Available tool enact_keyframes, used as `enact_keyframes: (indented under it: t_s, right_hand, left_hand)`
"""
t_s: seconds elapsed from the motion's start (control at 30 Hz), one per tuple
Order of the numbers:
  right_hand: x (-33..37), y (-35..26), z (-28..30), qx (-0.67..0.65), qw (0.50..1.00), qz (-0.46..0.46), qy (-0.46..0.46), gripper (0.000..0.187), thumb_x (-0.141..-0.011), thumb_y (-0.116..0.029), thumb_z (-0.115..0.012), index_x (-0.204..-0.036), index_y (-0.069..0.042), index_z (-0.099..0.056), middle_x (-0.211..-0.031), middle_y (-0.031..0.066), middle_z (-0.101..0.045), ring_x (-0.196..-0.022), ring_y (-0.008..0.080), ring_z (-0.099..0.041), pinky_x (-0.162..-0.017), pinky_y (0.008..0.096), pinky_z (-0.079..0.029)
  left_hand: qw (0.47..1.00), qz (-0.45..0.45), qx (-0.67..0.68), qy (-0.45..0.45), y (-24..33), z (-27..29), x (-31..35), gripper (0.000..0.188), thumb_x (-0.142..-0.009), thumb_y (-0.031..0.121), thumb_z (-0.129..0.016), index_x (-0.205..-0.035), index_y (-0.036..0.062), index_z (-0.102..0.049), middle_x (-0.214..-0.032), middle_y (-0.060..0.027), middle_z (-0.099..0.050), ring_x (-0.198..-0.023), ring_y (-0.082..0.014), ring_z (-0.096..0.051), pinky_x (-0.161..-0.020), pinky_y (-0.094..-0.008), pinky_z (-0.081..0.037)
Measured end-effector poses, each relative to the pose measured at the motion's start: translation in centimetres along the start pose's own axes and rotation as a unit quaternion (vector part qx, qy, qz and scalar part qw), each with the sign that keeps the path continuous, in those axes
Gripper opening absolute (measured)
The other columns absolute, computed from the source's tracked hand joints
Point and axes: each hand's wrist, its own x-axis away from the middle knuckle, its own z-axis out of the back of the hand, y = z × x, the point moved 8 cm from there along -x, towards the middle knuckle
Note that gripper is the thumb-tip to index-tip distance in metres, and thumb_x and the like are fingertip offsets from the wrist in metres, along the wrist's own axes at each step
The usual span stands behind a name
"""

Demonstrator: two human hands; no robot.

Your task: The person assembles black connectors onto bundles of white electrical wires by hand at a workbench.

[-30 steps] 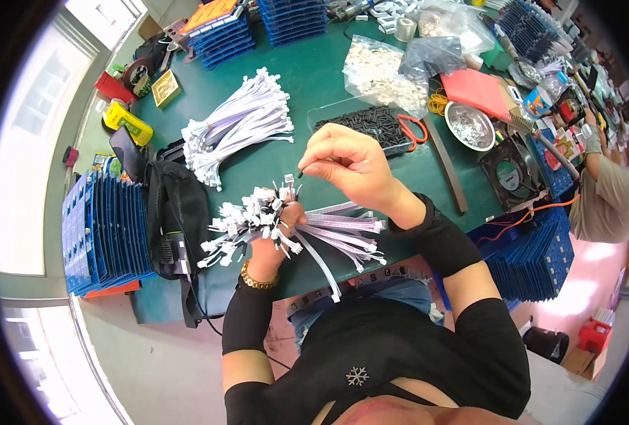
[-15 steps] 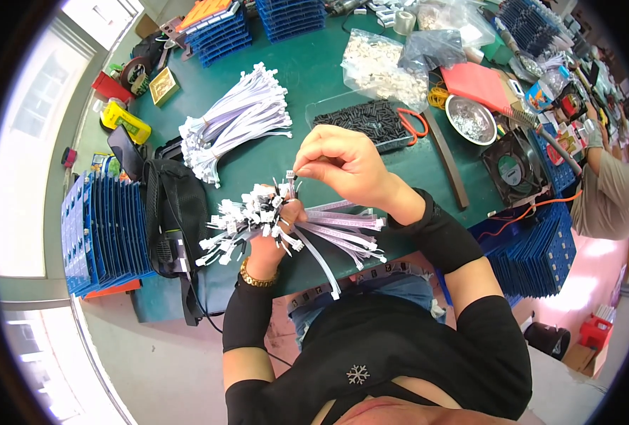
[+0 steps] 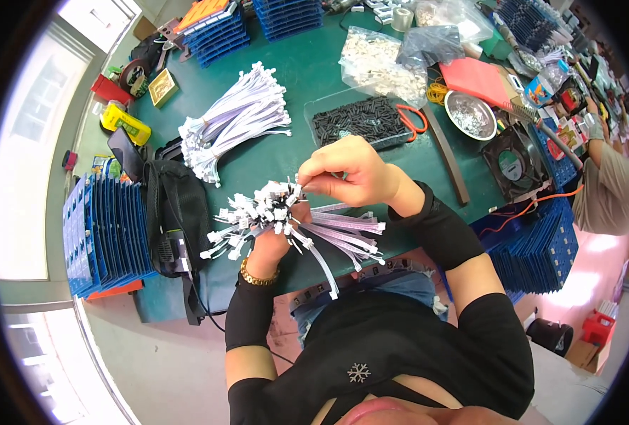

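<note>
My left hand (image 3: 272, 246) is wrapped round a thick bundle of white flat cables (image 3: 346, 225). Their small white connector ends fan out above and left of the fist, with short black pieces among them. One cable hangs apart toward the table's front edge. At the bundle's upper right, my right hand (image 3: 350, 173) pinches thumb and forefinger together beside a connector; what lies between the fingertips is too small to make out. Just beyond it is a clear tray (image 3: 314, 106) of short black tubes (image 3: 360, 122). A second bundle of white cables (image 3: 240, 120) lies on the table to the left.
Bags of small white parts (image 3: 381, 64), a metal bowl (image 3: 470, 117), a brown bar (image 3: 445, 159) and a fan (image 3: 516, 163) are on the green table (image 3: 300, 57). Blue racks (image 3: 109, 234) and a black bag (image 3: 176, 212) stand left. Another person (image 3: 608, 191) is at far right.
My right hand has dropped slightly, nearer the connector ends, its fingers still pinched. The held bundle has turned a little in my left hand.
</note>
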Motion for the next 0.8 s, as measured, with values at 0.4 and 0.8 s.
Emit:
enact_keyframes:
  t_s: [0.4,0.8]
  right_hand:
    - [0.3,1.3,-1.3,-0.128,0.989,-0.047,-0.064,0.011,-0.073,-0.002,-0.067,-0.084,-0.001,-0.065,-0.074,0.0086,-0.064,-0.059,0.0186,-0.06,-0.051,0.026,-0.044]
    - [0.2,-0.4,-0.7,0.038,0.994,0.033,-0.094,0.023,-0.067,0.0,-0.068,-0.089,-0.005,-0.063,-0.059,0.0048,-0.053,-0.048,0.0214,-0.053,-0.044,0.0302,-0.04]
  left_hand:
    - [0.993,0.033,0.108,-0.017,-1.5,0.4,0.3,0.015,-0.085,0.017,-0.06,-0.087,0.0027,-0.061,-0.063,-0.0023,-0.055,-0.057,-0.0108,-0.051,-0.05,-0.025,-0.04]
    - [0.985,0.009,0.174,0.013,-0.8,0.7,0.2,0.01,-0.084,0.005,-0.056,-0.091,-0.0007,-0.054,-0.066,-0.0043,-0.054,-0.058,-0.0125,-0.051,-0.051,-0.0249,-0.039]
